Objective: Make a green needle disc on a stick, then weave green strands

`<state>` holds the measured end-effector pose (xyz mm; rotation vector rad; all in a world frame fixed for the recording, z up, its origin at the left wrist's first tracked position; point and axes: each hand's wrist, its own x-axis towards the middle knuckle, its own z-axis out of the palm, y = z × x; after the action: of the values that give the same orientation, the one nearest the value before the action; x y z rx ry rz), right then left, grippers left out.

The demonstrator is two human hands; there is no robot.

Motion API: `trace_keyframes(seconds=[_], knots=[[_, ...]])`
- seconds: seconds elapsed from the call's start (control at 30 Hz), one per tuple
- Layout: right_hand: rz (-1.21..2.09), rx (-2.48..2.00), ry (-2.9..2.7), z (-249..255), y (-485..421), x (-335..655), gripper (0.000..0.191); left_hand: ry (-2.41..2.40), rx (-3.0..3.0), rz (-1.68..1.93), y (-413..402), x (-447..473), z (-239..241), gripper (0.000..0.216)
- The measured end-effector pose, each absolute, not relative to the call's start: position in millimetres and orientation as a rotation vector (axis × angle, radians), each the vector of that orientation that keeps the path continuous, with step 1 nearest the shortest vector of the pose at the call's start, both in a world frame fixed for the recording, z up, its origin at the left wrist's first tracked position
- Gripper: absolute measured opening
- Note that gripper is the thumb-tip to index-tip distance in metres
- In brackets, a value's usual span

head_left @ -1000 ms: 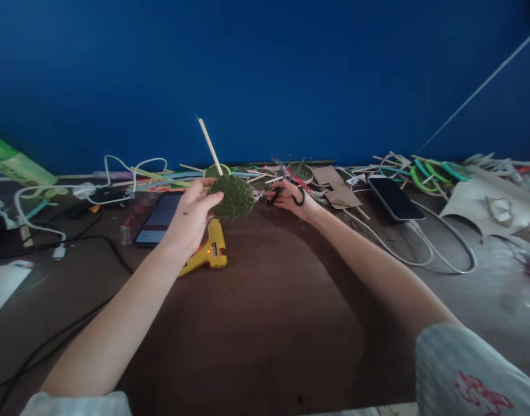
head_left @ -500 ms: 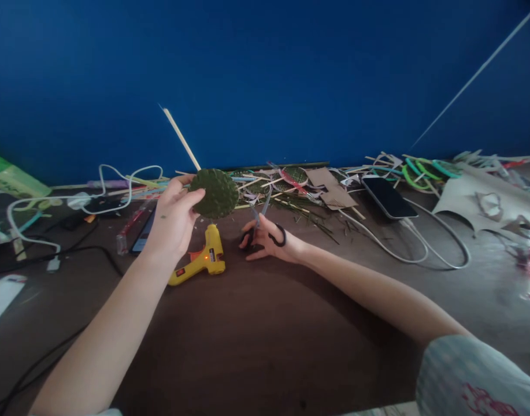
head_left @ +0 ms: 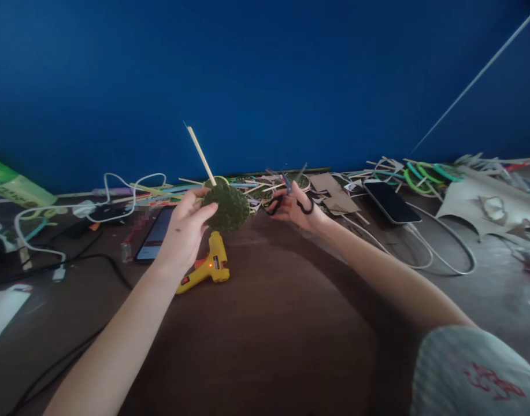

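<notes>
Between thumb and fingers, my left hand (head_left: 191,225) grips a round dark-green woven disc (head_left: 228,207) by its left edge. A pale thin stick (head_left: 201,153) rises from behind the disc, leaning up to the left. To the right, my right hand (head_left: 300,209) has its fingers through the black handles of a pair of scissors (head_left: 289,184), whose blades are spread and point upward, apart from the disc. A yellow glue gun (head_left: 211,263) with a small lit orange light lies on the table beneath my left hand.
Strips, sticks and paper scraps (head_left: 265,188) are heaped along the blue wall (head_left: 265,81). A phone (head_left: 390,200) with a white cable lies right; another phone (head_left: 154,236) is partly behind my left hand. Cables (head_left: 112,260) run across the left side. A grey sheet (head_left: 475,202) lies far right.
My right hand has moved up and to the right with the scissors, away from the glue gun. The disc and stick in my left hand have shifted slightly right and down.
</notes>
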<state>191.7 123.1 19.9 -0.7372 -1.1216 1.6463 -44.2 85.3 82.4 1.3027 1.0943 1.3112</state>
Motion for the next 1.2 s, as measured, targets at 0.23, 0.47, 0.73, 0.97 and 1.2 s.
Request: trace_keyframes(seconds=[0.23,0.47,0.73,0.97,1.2], knots=[[1.375,-1.009,-1.178,-5,98,234,0.049,1.118,1.362,1.084,77,-28,67,0.034],[1.153,-1.075,-1.338,14,103,261,0.051,1.055,1.283,0.922,62,-5,43,0.030],[0.845,-1.313,-1.940,26,69,252,0.033,1.092,1.299,0.830,49,4,39,0.021],[0.485,-1.319,-2.294,32,64,255,0.027,1.102,1.351,0.873,53,4,34,0.029],[0.074,-1.293,-2.446,29,60,254,0.019,1.111,1.312,0.873,58,4,29,0.026]])
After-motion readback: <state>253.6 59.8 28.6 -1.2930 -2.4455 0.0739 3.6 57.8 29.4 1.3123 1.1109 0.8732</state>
